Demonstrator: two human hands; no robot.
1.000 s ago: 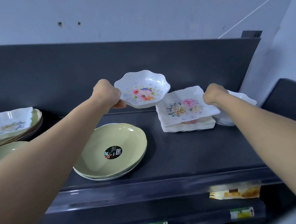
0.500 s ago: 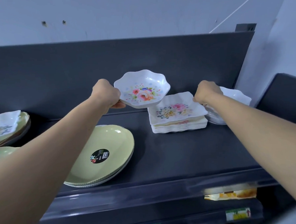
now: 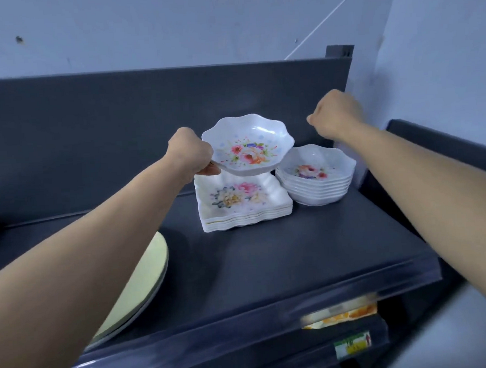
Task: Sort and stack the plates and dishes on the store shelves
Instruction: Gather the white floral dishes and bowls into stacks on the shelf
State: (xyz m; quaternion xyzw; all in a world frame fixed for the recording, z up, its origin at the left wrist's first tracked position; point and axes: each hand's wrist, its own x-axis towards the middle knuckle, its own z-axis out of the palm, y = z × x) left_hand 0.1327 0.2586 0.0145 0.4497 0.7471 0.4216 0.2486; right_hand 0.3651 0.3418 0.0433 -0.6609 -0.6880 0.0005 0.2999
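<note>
My left hand (image 3: 190,154) grips the left rim of a white scalloped bowl with a flower print (image 3: 248,147), holding it in the air above a stack of square white floral plates (image 3: 241,203). To the right of that stack stands a stack of matching scalloped floral bowls (image 3: 317,177). My right hand (image 3: 335,115) hovers above and behind the bowl stack, fingers curled closed with nothing in them. All stacks rest on the dark grey shelf (image 3: 282,252).
Pale green round plates (image 3: 145,279) lie at the shelf's left, partly hidden by my left forearm. The shelf's dark back panel (image 3: 120,120) rises behind. Price labels (image 3: 353,344) sit on the shelf edges below. A wall closes the right side.
My right hand let go of the square plate stack and rose above the bowl stack. The view shifted right, and the held bowl now hangs over the square plates.
</note>
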